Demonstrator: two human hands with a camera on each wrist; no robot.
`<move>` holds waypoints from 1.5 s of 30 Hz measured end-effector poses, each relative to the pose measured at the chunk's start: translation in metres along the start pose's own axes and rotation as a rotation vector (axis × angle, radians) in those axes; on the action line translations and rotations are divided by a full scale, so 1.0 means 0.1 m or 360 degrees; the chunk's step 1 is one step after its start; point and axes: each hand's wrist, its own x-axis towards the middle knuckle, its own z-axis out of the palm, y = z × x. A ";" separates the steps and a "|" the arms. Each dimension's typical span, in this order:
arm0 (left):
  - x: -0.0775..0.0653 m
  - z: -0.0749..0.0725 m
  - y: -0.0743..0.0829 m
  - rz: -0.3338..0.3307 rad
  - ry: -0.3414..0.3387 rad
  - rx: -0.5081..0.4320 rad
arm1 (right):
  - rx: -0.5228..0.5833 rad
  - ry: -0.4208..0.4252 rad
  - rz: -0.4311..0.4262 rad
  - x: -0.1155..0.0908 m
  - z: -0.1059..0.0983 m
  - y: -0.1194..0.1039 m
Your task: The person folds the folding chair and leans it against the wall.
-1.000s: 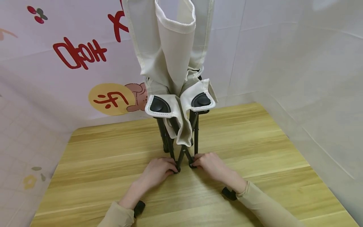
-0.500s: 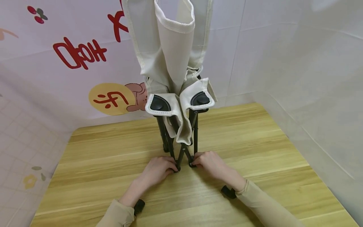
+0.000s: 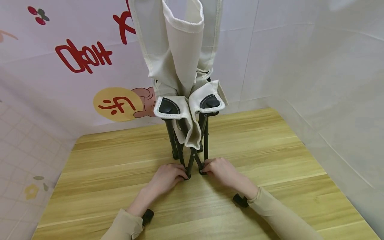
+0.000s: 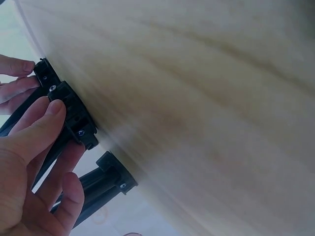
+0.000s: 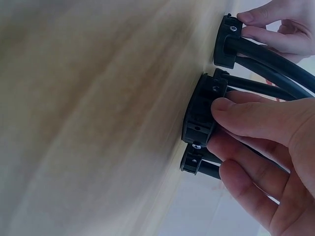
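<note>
A partly folded camp chair point(image 3: 184, 43) with cream fabric and black tube legs stands on the wooden table point(image 3: 120, 146) in the head view. Its fabric hangs in folds, with black corner patches at the front. My left hand point(image 3: 168, 178) pinches the black plastic foot point(image 4: 74, 110) of the front left leg between thumb and fingers. On the other side my right hand point(image 3: 223, 171) grips the front right foot point(image 5: 202, 110) the same way. Crossed legs run up between the hands. The top of the chair is cut off by the frame.
A white sheet with red lettering point(image 3: 84, 56) hangs behind the table, and pale sheeting point(image 3: 330, 100) borders its right side. Black wrist-camera mounts point(image 3: 147, 217) sit at both wrists, low above the tabletop.
The chair has shifted slightly away from me and a little to the left, its front fabric rising in the view. Both hands keep their hold on the feet and move a little with it.
</note>
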 end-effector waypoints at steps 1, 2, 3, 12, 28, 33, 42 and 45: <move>0.00 0.00 0.00 0.0001 0.0003 -0.0004 | 0.0004 -0.0001 0.0005 0.00 0.00 0.00; 0.00 0.00 -0.01 0.0001 0.0003 -0.0006 | 0.0007 -0.0001 0.0011 0.01 0.00 0.00; 0.01 0.00 -0.01 0.0000 0.0001 -0.0009 | 0.0008 0.0000 0.0014 0.01 0.01 0.00; 0.06 -0.01 -0.04 -0.0024 -0.0011 -0.0018 | -0.0032 0.0024 -0.0025 0.08 0.03 0.04; 0.16 -0.03 -0.13 -0.0095 -0.0015 -0.0001 | -0.0083 0.0039 -0.0020 0.21 0.00 0.09; 0.17 -0.02 -0.14 -0.0106 -0.0008 -0.0011 | -0.0062 0.0003 0.0021 0.24 0.00 0.09; 0.25 0.00 -0.23 -0.0131 -0.0008 -0.0038 | -0.0016 -0.0019 0.0029 0.33 0.01 0.17; 0.26 0.00 -0.26 -0.0153 0.0009 -0.0046 | -0.0010 -0.0002 0.0027 0.36 0.02 0.19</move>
